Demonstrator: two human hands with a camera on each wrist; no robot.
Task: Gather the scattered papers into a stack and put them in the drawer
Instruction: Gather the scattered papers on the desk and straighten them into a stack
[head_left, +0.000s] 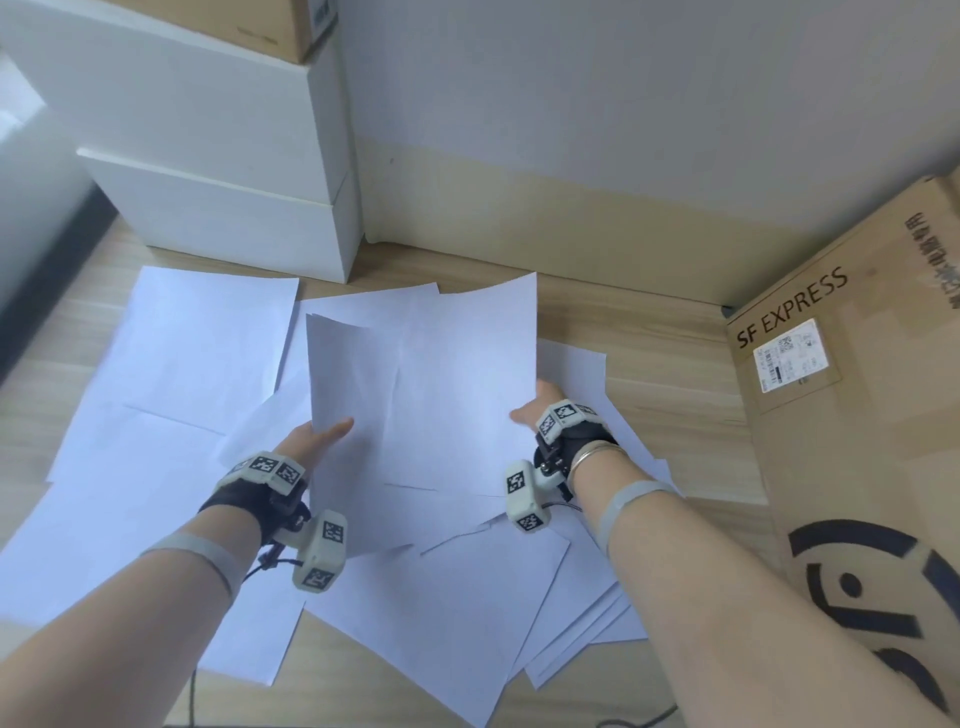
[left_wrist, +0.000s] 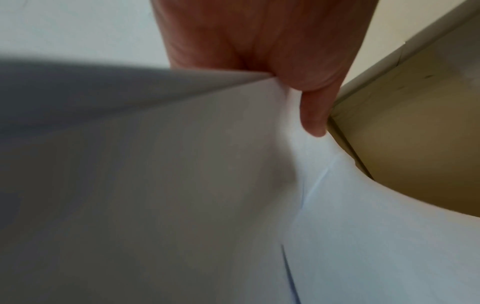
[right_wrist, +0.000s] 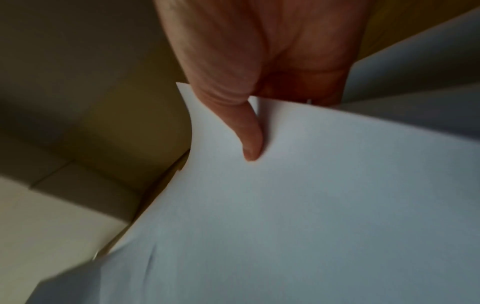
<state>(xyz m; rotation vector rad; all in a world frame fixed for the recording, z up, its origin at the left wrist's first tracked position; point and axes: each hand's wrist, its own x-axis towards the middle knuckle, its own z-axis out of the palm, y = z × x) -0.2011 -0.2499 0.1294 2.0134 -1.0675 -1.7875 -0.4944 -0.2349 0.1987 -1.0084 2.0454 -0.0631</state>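
Note:
Several white paper sheets (head_left: 171, 353) lie scattered and overlapping on the wooden floor (head_left: 675, 374). Both hands hold lifted sheets (head_left: 431, 384) above the pile, tilted up toward me. My left hand (head_left: 317, 436) pinches the left edge with the thumb on top; in the left wrist view the thumb (left_wrist: 314, 115) presses on the paper (left_wrist: 182, 185). My right hand (head_left: 535, 410) pinches the right edge, its fingers hidden behind the sheets; the right wrist view shows its thumb (right_wrist: 249, 139) on the paper (right_wrist: 311, 195). A white drawer unit (head_left: 234, 208) stands at the back left, its lower drawer standing slightly forward.
A large cardboard box (head_left: 862, 415) marked SF EXPRESS stands at the right, close to the papers. Another cardboard box (head_left: 249, 21) sits on top of the white unit. A wall (head_left: 623, 130) runs along the back. Bare floor shows between the papers and the right box.

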